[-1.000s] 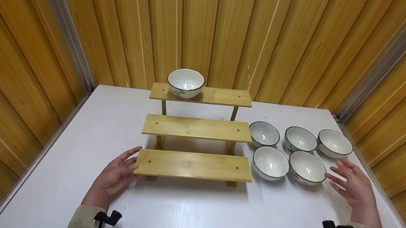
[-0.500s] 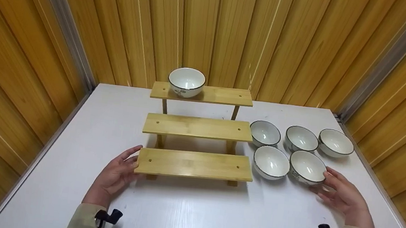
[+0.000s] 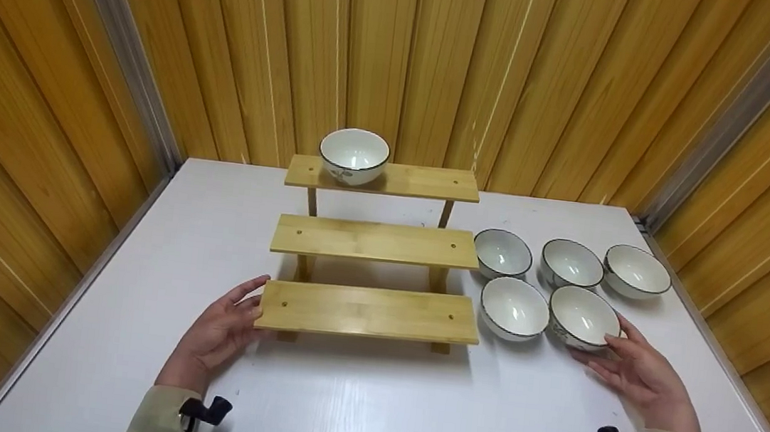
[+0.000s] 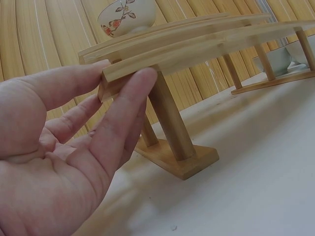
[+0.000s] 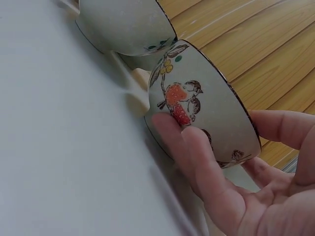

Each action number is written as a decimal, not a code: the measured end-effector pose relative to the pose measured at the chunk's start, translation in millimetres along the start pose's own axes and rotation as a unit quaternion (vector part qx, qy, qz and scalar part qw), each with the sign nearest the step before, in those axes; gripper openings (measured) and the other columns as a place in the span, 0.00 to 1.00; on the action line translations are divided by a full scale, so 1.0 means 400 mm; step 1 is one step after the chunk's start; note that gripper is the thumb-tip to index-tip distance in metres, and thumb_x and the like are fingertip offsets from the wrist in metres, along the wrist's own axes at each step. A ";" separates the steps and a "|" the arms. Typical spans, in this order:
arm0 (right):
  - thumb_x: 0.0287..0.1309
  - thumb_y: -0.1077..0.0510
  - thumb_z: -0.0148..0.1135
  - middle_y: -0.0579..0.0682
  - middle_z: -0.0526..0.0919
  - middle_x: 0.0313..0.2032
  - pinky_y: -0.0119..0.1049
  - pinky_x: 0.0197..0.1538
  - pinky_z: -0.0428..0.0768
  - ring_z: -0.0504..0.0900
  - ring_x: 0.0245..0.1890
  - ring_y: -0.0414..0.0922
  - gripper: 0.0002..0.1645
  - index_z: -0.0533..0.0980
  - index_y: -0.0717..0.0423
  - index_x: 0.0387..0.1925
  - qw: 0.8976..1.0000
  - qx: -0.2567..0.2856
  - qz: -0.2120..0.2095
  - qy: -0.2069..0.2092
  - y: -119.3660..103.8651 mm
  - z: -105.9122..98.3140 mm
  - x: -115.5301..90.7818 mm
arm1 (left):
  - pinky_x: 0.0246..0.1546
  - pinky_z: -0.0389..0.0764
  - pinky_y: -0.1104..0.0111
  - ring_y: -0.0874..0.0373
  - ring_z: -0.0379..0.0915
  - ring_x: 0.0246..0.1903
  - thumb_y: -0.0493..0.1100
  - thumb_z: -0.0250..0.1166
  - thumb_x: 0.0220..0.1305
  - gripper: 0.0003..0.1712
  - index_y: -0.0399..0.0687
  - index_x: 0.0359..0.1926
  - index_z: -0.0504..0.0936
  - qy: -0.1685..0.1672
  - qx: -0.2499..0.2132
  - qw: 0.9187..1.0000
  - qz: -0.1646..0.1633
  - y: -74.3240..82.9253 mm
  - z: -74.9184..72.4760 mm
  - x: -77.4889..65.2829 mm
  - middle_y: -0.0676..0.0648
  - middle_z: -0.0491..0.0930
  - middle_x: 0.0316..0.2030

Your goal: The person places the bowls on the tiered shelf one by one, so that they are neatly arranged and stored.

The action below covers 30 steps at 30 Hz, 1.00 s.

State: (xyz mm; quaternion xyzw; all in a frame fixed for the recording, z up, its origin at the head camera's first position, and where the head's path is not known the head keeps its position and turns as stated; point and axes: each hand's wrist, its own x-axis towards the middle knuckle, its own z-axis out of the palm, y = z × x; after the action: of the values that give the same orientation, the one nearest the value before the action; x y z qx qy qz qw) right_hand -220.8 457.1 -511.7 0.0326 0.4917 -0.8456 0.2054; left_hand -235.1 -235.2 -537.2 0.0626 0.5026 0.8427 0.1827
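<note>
A three-step wooden display stand [image 3: 375, 242] stands in the middle of the table. My left hand [image 3: 219, 331] grips the left end of its lowest board [image 4: 142, 66], thumb at the board's end and fingers underneath. On the right, my right hand [image 3: 647, 376] holds the front right bowl [image 3: 583, 317], white with a dark rim. Its thumb lies at the rim while the fingers reach under the side; the right wrist view shows a painted bird-and-flower pattern on this bowl [image 5: 202, 103]. One similar bowl [image 3: 353, 157] sits on the top board, left of centre.
Close beside the held bowl is another bowl [image 3: 514, 308]. Behind them stand three more, a left bowl [image 3: 502, 255], a middle bowl [image 3: 572, 264] and a right bowl [image 3: 636, 272]. Wood-panelled walls [image 3: 408, 61] enclose the white table [image 3: 351, 398] at back and sides.
My right hand has moved left and slightly down from beside the front right bowl and now grips it. The left hand keeps its place on the stand; the bowls have not visibly moved.
</note>
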 end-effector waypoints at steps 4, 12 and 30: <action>0.79 0.63 0.44 0.47 0.86 0.49 0.37 0.50 0.88 0.89 0.49 0.54 0.28 0.77 0.22 0.55 0.999 -0.006 -0.010 0.032 0.004 0.005 0.001 | 0.56 0.84 0.61 0.55 0.79 0.58 0.28 0.54 0.75 0.38 0.50 0.80 0.54 0.000 -0.002 1.000 -0.001 -0.001 -0.002 0.001 0.49 0.75 0.62; 0.78 0.65 0.44 0.45 0.85 0.48 0.34 0.46 0.88 0.90 0.48 0.57 0.29 0.78 0.24 0.54 0.999 0.001 -0.022 0.048 0.001 0.008 -0.003 | 0.56 0.84 0.62 0.54 0.79 0.58 0.28 0.54 0.74 0.37 0.51 0.79 0.56 0.004 0.007 1.000 -0.001 -0.002 -0.003 0.004 0.48 0.73 0.62; 0.80 0.65 0.37 0.48 0.82 0.54 0.34 0.49 0.88 0.89 0.50 0.59 0.31 0.75 0.28 0.62 0.996 -0.022 -0.069 -0.044 -0.090 0.104 -0.023 | 0.56 0.84 0.65 0.56 0.79 0.58 0.28 0.55 0.74 0.39 0.50 0.80 0.53 0.016 0.020 1.000 -0.007 0.000 0.001 0.005 0.49 0.73 0.62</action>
State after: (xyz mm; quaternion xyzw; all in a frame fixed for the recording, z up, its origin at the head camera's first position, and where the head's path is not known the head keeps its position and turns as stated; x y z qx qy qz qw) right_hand -219.9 440.3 -458.4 -0.0435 0.5015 -0.8475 0.1684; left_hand -236.7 -234.3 -537.3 0.0497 0.5230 0.8318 0.1791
